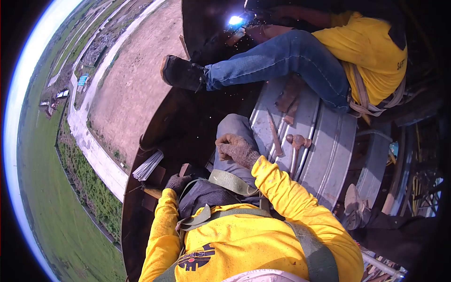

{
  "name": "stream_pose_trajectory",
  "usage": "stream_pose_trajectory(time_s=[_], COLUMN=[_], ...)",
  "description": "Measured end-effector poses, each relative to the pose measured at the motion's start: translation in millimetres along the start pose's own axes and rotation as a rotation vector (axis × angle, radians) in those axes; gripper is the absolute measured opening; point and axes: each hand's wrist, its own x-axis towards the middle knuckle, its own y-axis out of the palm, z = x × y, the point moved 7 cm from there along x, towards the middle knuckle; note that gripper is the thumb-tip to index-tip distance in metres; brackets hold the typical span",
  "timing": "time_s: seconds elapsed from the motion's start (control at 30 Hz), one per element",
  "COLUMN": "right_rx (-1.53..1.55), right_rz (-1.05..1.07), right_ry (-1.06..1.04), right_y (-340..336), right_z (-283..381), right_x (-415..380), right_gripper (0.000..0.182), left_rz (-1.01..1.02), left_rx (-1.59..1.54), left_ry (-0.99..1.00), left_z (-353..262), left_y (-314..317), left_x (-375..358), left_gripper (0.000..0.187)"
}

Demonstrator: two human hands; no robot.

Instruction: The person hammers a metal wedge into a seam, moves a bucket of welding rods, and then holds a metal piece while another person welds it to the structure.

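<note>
My right hand (237, 149), in a brown work glove, rests on my raised grey-trousered knee (235, 126) with its fingers curled in; nothing shows in it. My left hand (178, 182), in a dark glove, is low at my left side by the curved metal wall. Its fingers are lost in shadow. Near it are a bundle of thin pale rods (148, 166) and a wooden piece (152, 192). To the right of my knee, a ball-peen hammer (295, 155) and a rusty tapered spike (274, 134) lie on grey metal planks (327, 157).
A co-worker in a yellow shirt (361, 51) and jeans sits across from me, by a bright welding arc (236, 20) with sparks. A rusty metal edge (157, 110) borders a long drop to the ground. Another person's shoe (353, 202) is at right.
</note>
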Motion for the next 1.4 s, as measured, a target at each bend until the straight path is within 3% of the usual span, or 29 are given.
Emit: stream_pose_trajectory(time_s=[0.07,0.37,1.4], right_rx=[0.005,0.021,-0.056], right_rz=[0.005,0.022,-0.003], right_ry=[-0.002,-0.018,-0.011], right_y=[-0.6,-3.3,-4.9], right_z=[-2.9,-16.1,-9.4], right_x=[2.2,9.9,6.4], right_gripper=[0.025,0.025,0.028], left_rz=[0.051,0.033,0.01], left_rx=[0.128,-0.071,-0.113], left_ry=[0.127,-0.025,0.001], left_z=[1.4,-13.0,-6.1], left_y=[6.0,-3.0,-1.5], left_x=[7.1,-18.4,-10.9], left_gripper=[0.045,0.069,0.061])
